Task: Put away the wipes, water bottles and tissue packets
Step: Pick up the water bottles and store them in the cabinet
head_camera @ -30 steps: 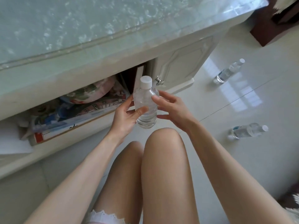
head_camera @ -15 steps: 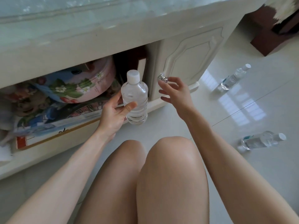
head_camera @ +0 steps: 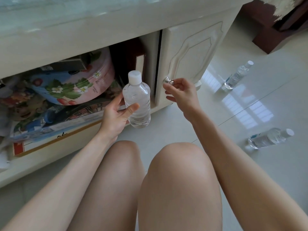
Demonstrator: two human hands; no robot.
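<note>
Floor point(head_camera: 183, 127): glossy pale tile, strong glare. A dropped bottle would likely roll or slide on it.

Cabinet point(head_camera: 100, 30): low and cream. The left compartment point(head_camera: 128, 54) is open and crowded with a floral tin point(head_camera: 80, 84) and flat printed boxes. I can see little free room there, only a dark slot at its right end.

Cabinet door point(head_camera: 196, 52): panelled and shut, or nearly so. Judged to be the intended storage side.

Held bottle point(head_camera: 138, 100): clear plastic, white cap, upright and in the air in front of the open compartment. It looks full, so moderately heavy for one hand. The wall is thin and ribbed and will give if squeezed, and the smooth surface may be slippery. The best hold is around the ribbed mid-body, not the cap.

Left hand point(head_camera: 116, 114): grip wrapped around the lower half of the bottle, thumb across the front.

Floor bottles: one lies on its side point(head_camera: 270, 138) to the right. Another point(head_camera: 237, 75) is farther off, near the cabinet's corner; I cannot tell whether it stands or lies. Both are out of easy reach. No wipes or tissue packets in view.

Right hand point(head_camera: 181, 92): grip pinching the metal door knob point(head_camera: 167, 80) between thumb and forefinger. The knob is small and polished, so pull straight and gently.
</note>
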